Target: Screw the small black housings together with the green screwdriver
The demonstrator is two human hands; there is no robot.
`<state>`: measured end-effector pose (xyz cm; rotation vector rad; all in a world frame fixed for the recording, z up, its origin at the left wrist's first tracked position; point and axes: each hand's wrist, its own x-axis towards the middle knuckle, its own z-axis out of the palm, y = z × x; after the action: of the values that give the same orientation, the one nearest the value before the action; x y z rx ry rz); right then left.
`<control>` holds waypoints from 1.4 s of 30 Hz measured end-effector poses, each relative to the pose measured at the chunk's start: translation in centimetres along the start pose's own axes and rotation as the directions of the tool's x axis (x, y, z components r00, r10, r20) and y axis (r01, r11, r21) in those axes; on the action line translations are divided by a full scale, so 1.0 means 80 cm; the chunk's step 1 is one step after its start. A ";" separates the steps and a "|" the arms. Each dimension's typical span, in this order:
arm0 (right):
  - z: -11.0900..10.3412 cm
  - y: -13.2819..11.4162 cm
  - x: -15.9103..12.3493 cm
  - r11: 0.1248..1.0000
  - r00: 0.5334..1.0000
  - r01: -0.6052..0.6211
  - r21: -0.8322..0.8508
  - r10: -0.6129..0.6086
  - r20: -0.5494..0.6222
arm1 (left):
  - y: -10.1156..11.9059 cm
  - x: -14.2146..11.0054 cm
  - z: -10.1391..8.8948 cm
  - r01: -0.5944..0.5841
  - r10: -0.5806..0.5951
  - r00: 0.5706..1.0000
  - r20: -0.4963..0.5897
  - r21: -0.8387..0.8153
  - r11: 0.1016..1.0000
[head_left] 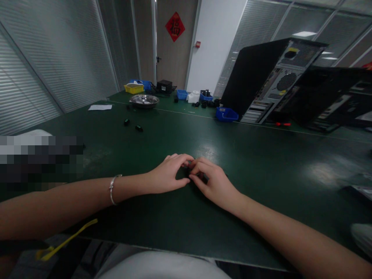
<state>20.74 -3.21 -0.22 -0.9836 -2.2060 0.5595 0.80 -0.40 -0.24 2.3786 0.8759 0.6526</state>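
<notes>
Both my hands meet at the middle of the dark green table. My left hand, with a silver bracelet on its wrist, curls its thumb and fingers toward the right. My right hand pinches from the other side. Between the fingertips sits a small dark object, mostly hidden by the fingers. Both hands rest on the table surface.
Two small dark parts lie further back on the left. A metal bowl, yellow bin and blue bins stand at the far side. Open computer cases fill the back right. A red screwdriver lies beside them.
</notes>
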 end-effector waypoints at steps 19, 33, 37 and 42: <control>-0.003 -0.002 0.000 0.998 0.999 -0.005 -0.057 0.006 0.031 | 0.003 0.001 0.000 0.011 -0.011 1.000 0.004 0.009 1.000; -0.003 0.007 0.003 0.986 0.988 -0.155 0.060 0.156 -0.011 | -0.003 0.000 0.004 0.003 -0.003 1.000 -0.020 -0.007 1.000; -0.001 0.007 0.003 0.975 0.982 -0.186 0.125 0.186 0.013 | -0.001 0.000 0.002 0.027 -0.027 0.999 -0.022 -0.022 0.999; 0.000 0.007 0.005 0.976 0.985 -0.171 0.136 0.168 0.028 | -0.001 0.000 0.002 0.025 -0.025 0.999 -0.024 -0.029 0.999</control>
<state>20.79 -2.55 -0.37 -1.1028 -2.0781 0.7902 0.88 -0.38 -0.40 2.3352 0.8994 0.6818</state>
